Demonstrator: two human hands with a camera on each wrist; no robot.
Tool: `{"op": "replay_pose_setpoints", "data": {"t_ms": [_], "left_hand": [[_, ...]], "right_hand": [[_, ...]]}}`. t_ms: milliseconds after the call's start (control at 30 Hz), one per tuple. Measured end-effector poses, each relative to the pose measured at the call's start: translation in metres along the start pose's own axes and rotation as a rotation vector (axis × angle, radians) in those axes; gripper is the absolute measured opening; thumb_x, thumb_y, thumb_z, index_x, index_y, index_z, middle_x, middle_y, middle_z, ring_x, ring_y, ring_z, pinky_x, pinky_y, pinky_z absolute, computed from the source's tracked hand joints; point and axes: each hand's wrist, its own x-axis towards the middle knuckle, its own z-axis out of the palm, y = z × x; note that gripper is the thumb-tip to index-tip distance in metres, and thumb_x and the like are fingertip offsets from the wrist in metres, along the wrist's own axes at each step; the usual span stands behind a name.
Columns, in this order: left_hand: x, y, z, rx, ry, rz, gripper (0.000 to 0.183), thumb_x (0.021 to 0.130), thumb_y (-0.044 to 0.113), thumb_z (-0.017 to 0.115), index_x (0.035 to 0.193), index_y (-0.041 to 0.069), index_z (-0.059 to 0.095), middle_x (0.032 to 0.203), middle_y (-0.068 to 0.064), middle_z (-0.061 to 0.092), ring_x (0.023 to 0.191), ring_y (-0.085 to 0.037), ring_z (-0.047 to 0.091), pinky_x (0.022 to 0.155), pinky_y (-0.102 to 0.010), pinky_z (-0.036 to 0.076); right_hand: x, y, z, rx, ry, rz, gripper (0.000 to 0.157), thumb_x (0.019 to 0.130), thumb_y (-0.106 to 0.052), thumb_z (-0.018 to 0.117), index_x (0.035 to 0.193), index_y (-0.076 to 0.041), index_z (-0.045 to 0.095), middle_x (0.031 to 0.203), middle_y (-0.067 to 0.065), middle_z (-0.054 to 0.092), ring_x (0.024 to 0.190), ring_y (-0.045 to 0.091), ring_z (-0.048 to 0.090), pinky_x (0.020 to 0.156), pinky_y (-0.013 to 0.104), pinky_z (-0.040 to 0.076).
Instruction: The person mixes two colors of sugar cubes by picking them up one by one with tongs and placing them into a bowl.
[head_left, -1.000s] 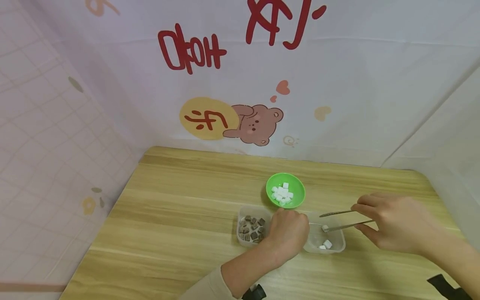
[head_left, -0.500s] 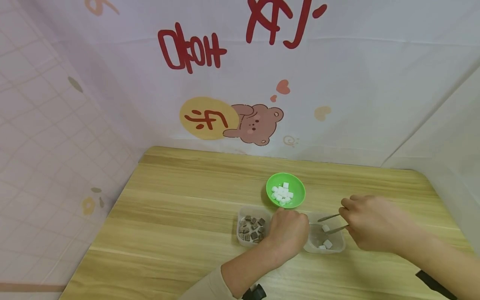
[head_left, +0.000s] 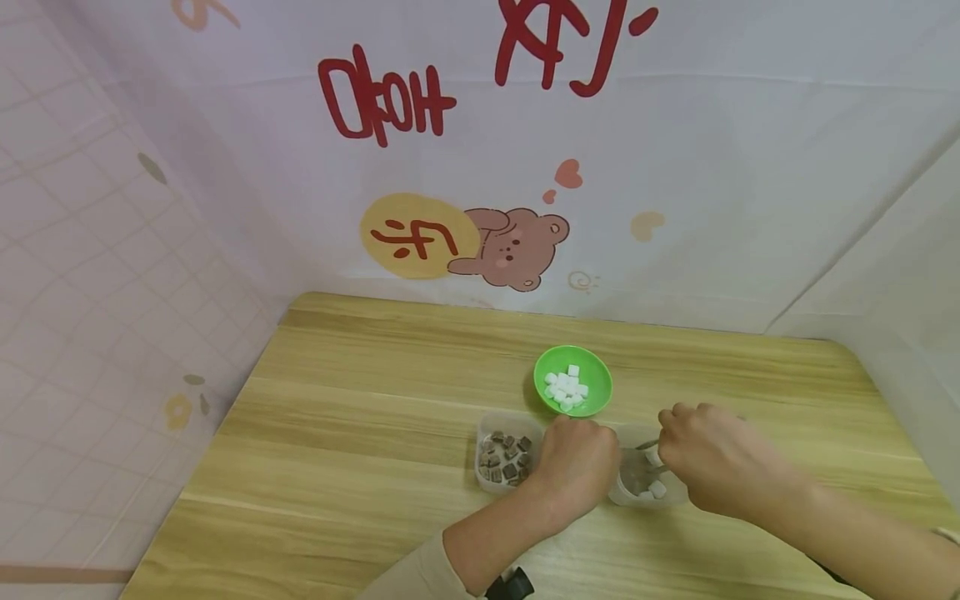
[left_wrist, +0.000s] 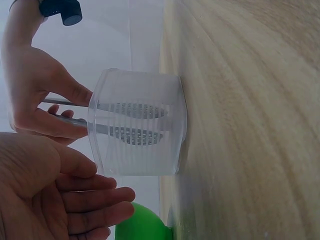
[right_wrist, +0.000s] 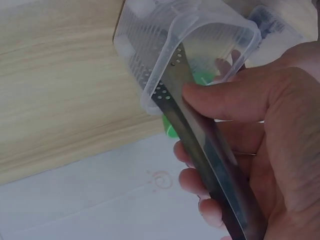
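Note:
My right hand [head_left: 712, 458] grips metal tongs [right_wrist: 200, 145] with perforated ends. Their tips reach down inside a clear plastic container [left_wrist: 172, 90] and stand apart, one above the other in the left wrist view. White cubes [head_left: 657, 489] lie in that container, one of them right beside the tongs in the head view. At the container's left rim, my left hand [head_left: 577, 458] pinches the edge between thumb and fingers; in the head view its fingertips are hidden under the fist.
A green bowl [head_left: 602, 379] with several white cubes stands behind the hands. Left of my left hand is another clear container [head_left: 480, 458] with several brown-grey cubes [head_left: 511, 472]. A printed white cloth [head_left: 697, 150] hangs behind the wooden table [head_left: 360, 400].
My right hand has moved left, over the right container, and the tongs have gone lower into it, their tips closer together in the head view. My left hand has stayed in place.

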Motion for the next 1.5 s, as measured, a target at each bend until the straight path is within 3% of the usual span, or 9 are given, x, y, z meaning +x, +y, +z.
{"op": "replay_pose_setpoints", "data": {"t_ms": [433, 533, 633, 833, 900, 1000, 1067, 1267, 1500], "left_hand": [[0.001, -0.001, 0.002, 0.011, 0.020, 0.039, 0.049, 0.084, 0.016, 0.077, 0.049, 0.026, 0.044, 0.049, 0.015, 0.041, 0.046, -0.002, 0.035, 0.047, -0.024, 0.035], [0.001, -0.002, 0.002, 0.017, 0.019, 0.043, 0.050, 0.085, 0.016, 0.077, 0.049, 0.026, 0.043, 0.048, 0.014, 0.039, 0.046, -0.002, 0.034, 0.046, -0.024, 0.034], [0.001, -0.002, 0.003, -0.002, 0.020, 0.035, 0.054, 0.089, 0.022, 0.076, 0.049, 0.025, 0.041, 0.047, 0.014, 0.036, 0.045, -0.002, 0.032, 0.045, -0.024, 0.032], [0.001, -0.002, 0.001, -0.009, 0.003, 0.029, 0.053, 0.090, 0.021, 0.076, 0.048, 0.025, 0.043, 0.047, 0.013, 0.039, 0.046, -0.003, 0.034, 0.047, -0.024, 0.032], [0.001, -0.001, 0.000, 0.000, -0.011, 0.025, 0.049, 0.088, 0.018, 0.076, 0.049, 0.025, 0.046, 0.049, 0.014, 0.043, 0.046, -0.003, 0.038, 0.049, -0.024, 0.034], [0.002, -0.001, 0.000, 0.019, -0.030, 0.024, 0.043, 0.083, 0.013, 0.074, 0.050, 0.026, 0.049, 0.051, 0.013, 0.047, 0.048, -0.004, 0.042, 0.050, -0.025, 0.037], [0.002, -0.001, 0.000, 0.022, -0.037, 0.024, 0.041, 0.082, 0.013, 0.074, 0.051, 0.026, 0.051, 0.052, 0.013, 0.049, 0.048, -0.004, 0.043, 0.050, -0.025, 0.037], [0.003, 0.000, 0.000, 0.016, -0.040, 0.017, 0.040, 0.083, 0.016, 0.076, 0.051, 0.026, 0.054, 0.053, 0.013, 0.052, 0.048, -0.005, 0.046, 0.050, -0.026, 0.038], [0.003, 0.000, 0.000, -0.042, -0.033, 0.000, 0.041, 0.084, 0.017, 0.076, 0.051, 0.024, 0.053, 0.052, 0.012, 0.053, 0.048, -0.006, 0.047, 0.051, -0.026, 0.036]], "right_hand": [[-0.003, -0.008, 0.004, -0.092, -0.007, -0.023, 0.045, 0.059, -0.002, 0.072, 0.057, -0.014, 0.029, 0.060, 0.002, 0.026, 0.054, 0.013, 0.024, 0.048, 0.024, 0.025], [-0.006, -0.007, 0.004, -0.043, -0.027, -0.013, 0.040, 0.059, 0.000, 0.073, 0.057, -0.012, 0.035, 0.062, 0.001, 0.028, 0.055, 0.013, 0.025, 0.049, 0.025, 0.026], [-0.010, -0.004, 0.005, 0.092, -0.033, 0.039, 0.036, 0.060, 0.003, 0.075, 0.059, -0.012, 0.043, 0.065, -0.002, 0.029, 0.057, 0.012, 0.025, 0.049, 0.024, 0.026], [-0.025, 0.011, 0.014, 0.336, 0.166, 0.123, 0.032, 0.068, -0.013, 0.088, 0.071, -0.016, 0.057, 0.071, -0.012, 0.037, 0.060, 0.002, 0.029, 0.049, 0.021, 0.032], [-0.031, 0.016, 0.017, 0.380, 0.245, 0.163, 0.024, 0.090, -0.027, 0.079, 0.076, -0.017, 0.063, 0.074, -0.014, 0.044, 0.061, -0.002, 0.034, 0.049, 0.020, 0.034], [-0.036, 0.022, 0.018, 0.430, 0.319, 0.224, 0.048, 0.109, -0.049, 0.048, 0.085, -0.017, 0.072, 0.081, -0.015, 0.057, 0.063, -0.007, 0.044, 0.050, 0.017, 0.038], [-0.039, 0.026, 0.018, 0.445, 0.364, 0.261, 0.067, 0.109, -0.059, 0.028, 0.088, -0.016, 0.075, 0.083, -0.015, 0.062, 0.062, -0.008, 0.049, 0.050, 0.016, 0.040], [-0.044, 0.035, 0.017, 0.481, 0.467, 0.352, 0.062, 0.107, -0.061, 0.038, 0.095, -0.015, 0.077, 0.090, -0.010, 0.069, 0.060, -0.003, 0.057, 0.048, 0.017, 0.040], [-0.030, 0.038, 0.030, 0.466, 0.523, 0.426, 0.061, 0.106, -0.060, 0.047, 0.101, -0.008, 0.079, 0.096, 0.000, 0.074, 0.064, 0.014, 0.069, 0.047, 0.023, 0.044]]}}
